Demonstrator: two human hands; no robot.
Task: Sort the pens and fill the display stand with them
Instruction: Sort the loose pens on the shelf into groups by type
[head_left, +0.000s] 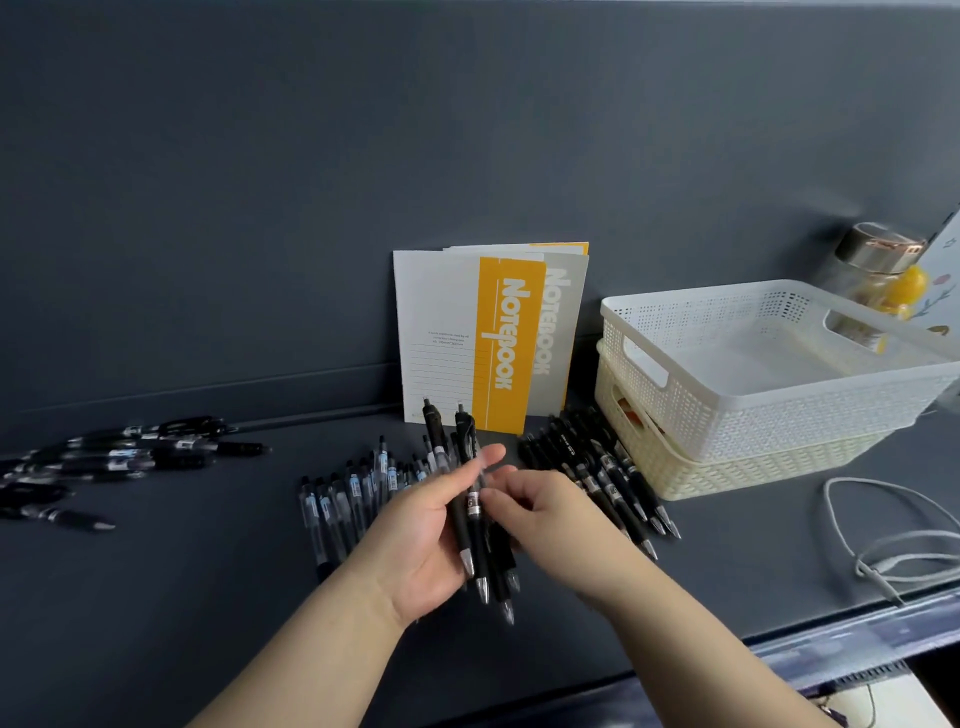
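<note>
Over matte desk (208, 571), slim black pens (471, 512), maybe rubber-gripped, in left hand (421, 540) clasp and right hand (550, 525) pinch.

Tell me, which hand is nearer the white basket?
Right. The right hand is just left of the white basket; the left hand, gripping pens, is farther left.

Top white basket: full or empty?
Empty. The white basket shows a bare floor, nothing inside.
</note>
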